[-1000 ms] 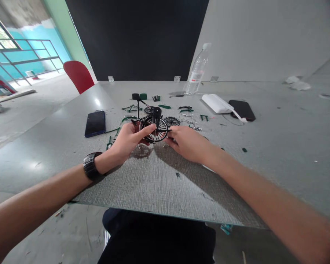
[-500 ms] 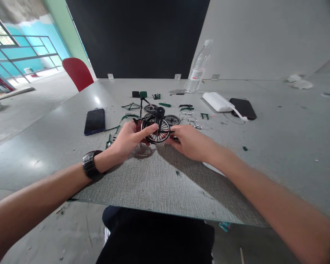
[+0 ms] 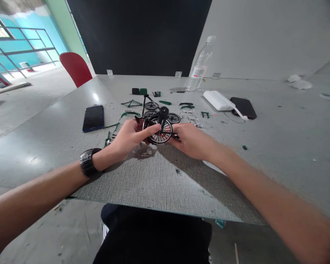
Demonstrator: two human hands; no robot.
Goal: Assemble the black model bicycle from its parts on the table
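Observation:
A small black model bicycle (image 3: 163,113) is held tilted above the near part of the table, its silver-rimmed wheel facing me. My left hand (image 3: 126,138) is closed on it, with the thumb lying across the wheel's spokes and the other fingers mostly hidden behind. At the wheel's right edge, my right hand (image 3: 191,141) pinches a thin black part of the bicycle; its fingertips are partly hidden. Just beyond the hands lie loose spoked wheels (image 3: 173,118), a green frame (image 3: 131,103) and several small green, black and silver parts.
A dark phone (image 3: 93,118) lies to the left. On the right are a white power bank (image 3: 217,101) and a black flat device (image 3: 243,107). A clear plastic bottle (image 3: 200,68) stands at the back before the upright panel. The table's front edge (image 3: 159,212) runs close to my lap.
The model bicycle has shifted slightly to the right in view, still between both hands. My grip looks much the same, and the view itself has moved a little.

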